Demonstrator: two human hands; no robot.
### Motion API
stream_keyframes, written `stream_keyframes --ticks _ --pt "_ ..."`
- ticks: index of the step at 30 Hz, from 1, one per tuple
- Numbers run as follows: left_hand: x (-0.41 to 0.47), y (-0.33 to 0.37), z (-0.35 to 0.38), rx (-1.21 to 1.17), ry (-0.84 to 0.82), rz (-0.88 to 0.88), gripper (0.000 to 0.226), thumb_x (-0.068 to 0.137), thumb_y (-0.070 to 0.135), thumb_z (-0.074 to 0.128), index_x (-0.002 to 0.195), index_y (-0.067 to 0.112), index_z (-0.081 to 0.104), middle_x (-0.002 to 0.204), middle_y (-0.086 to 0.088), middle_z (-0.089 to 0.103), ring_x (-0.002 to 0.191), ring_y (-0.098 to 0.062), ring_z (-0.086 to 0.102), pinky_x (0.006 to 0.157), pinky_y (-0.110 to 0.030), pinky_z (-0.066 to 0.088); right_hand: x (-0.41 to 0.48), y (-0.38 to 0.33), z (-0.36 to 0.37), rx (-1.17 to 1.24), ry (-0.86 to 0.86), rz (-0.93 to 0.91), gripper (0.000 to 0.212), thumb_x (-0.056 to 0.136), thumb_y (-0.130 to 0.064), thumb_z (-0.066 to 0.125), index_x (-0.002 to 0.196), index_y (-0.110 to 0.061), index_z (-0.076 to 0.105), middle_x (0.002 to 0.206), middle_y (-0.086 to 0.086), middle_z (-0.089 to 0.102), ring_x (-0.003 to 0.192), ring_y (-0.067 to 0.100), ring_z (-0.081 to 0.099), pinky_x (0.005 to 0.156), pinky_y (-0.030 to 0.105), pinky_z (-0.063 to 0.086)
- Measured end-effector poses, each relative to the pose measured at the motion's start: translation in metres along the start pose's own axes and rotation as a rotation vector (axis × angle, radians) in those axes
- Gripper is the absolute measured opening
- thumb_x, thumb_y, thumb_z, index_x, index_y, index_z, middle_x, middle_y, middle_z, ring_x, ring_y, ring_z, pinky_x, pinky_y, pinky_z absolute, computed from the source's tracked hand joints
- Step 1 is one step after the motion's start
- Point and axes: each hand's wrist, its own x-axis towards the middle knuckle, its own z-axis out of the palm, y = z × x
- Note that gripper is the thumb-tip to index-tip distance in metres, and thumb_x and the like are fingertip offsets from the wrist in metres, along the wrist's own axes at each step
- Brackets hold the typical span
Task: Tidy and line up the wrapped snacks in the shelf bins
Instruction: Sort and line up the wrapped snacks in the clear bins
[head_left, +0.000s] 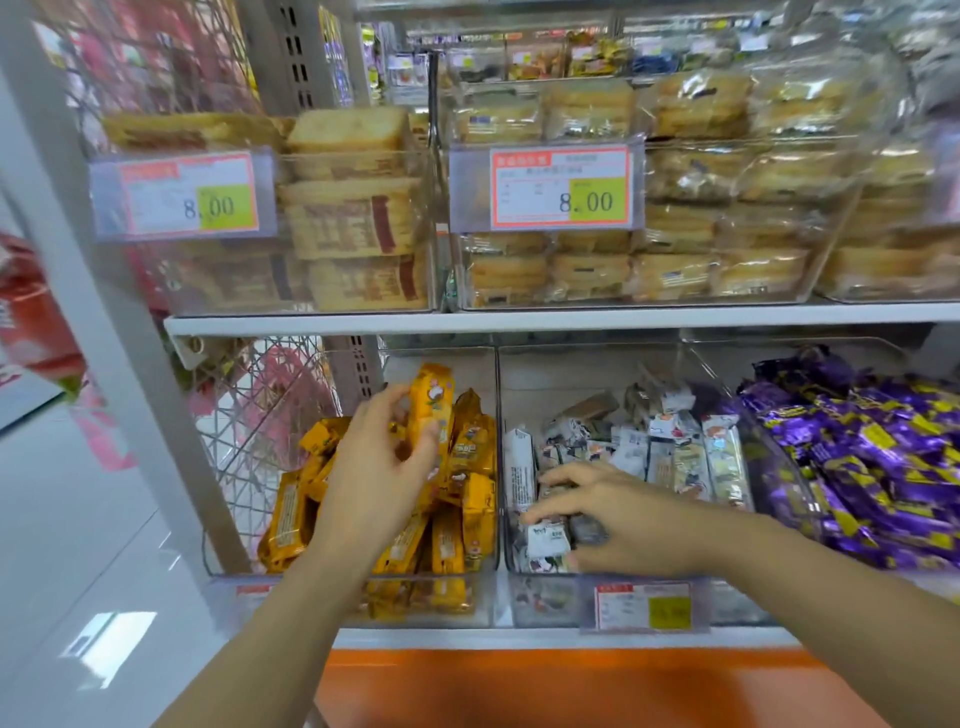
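Head view: left hand (375, 467) holds yellow snack (434, 397); right hand (626, 517) grips white snack (545, 540).

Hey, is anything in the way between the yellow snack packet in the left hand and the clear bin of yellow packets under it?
Nothing visible blocks it. The left hand pinches the yellow snack packet above the open-topped clear bin; only the jumbled yellow packets already inside lie below it.

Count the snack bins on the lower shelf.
3: left bin of yellow packs, middle bin of white packs, right bin of purple packs. More may lie beyond the frame.
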Motion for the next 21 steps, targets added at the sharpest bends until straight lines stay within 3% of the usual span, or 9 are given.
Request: stream_keyframes --ticks 3,8,11,14,17,21 --pt "0.0 -0.016 0.003 0.232 -0.014 -0.046 0.047 0.092 0.036 0.058 0.134 0.023 0.042 0.124 0.002 0.049 0.093 -0.018 0.056 0.069 -0.029 0.042 0.013 0.001 0.0 -0.07 0.004 0.032 0.052 0.091 -0.036 0.058 0.137 -0.047 0.037 0.154 -0.006 0.014 0.142 0.017 0.012 0.115 0.039 0.015" --pt "0.005 -0.023 0.012 0.43 0.021 0.011 0.019 0.092 0.037 0.056 0.101 0.021 0.055 0.109 -0.002 0.049 0.071 -0.023 0.058 0.054 -0.032 0.046 0.041 0.019 -0.004 -0.354 0.088 0.06 0.052 0.095 -0.025 0.05 0.141 -0.043 0.033 0.154 0.001 0.021 0.14 0.023 0.018 0.113 0.046 0.019" --pt "0.009 -0.03 0.015 0.427 -0.012 0.034 0.015 0.092 0.032 0.057 0.095 0.02 0.065 0.106 -0.001 0.049 0.091 -0.025 0.056 0.067 -0.034 0.047 0.056 0.032 -0.003 -0.295 0.231 0.121 0.059 0.095 -0.011 0.049 0.144 -0.039 0.031 0.154 0.004 0.022 0.14 0.025 0.019 0.114 0.041 0.021" --pt "0.01 -0.034 0.009 0.362 -0.121 0.035 0.038 0.091 0.05 0.047 0.109 0.023 0.067 0.113 0.003 0.048 0.111 -0.02 0.049 0.088 -0.036 0.044 0.05 0.038 -0.009 -0.098 0.353 0.136 0.055 0.095 -0.025 0.053 0.142 -0.042 0.031 0.154 0.0 0.023 0.141 0.024 0.02 0.116 0.042 0.02" --pt "0.008 -0.035 0.004 0.367 -0.174 0.067 0.06 0.083 0.062 0.033 0.118 0.025 0.065 0.126 0.002 0.05 0.122 -0.021 0.044 0.099 -0.038 0.039 0.026 0.037 -0.019 -0.053 0.177 0.096 0.056 0.088 -0.044 0.06 0.138 -0.042 0.039 0.151 -0.009 0.026 0.14 0.016 0.02 0.115 0.039 0.019" --pt "0.004 -0.035 0.005 0.429 -0.174 0.105 0.061 0.082 0.063 0.027 0.115 0.029 0.065 0.132 0.002 0.049 0.125 -0.023 0.043 0.1 -0.045 0.04 -0.008 0.043 -0.016 -0.282 -0.121 0.188 0.071 0.079 -0.055 0.065 0.141 -0.041 0.033 0.157 -0.008 0.008 0.144 0.016 0.004 0.116 0.045 0.011"
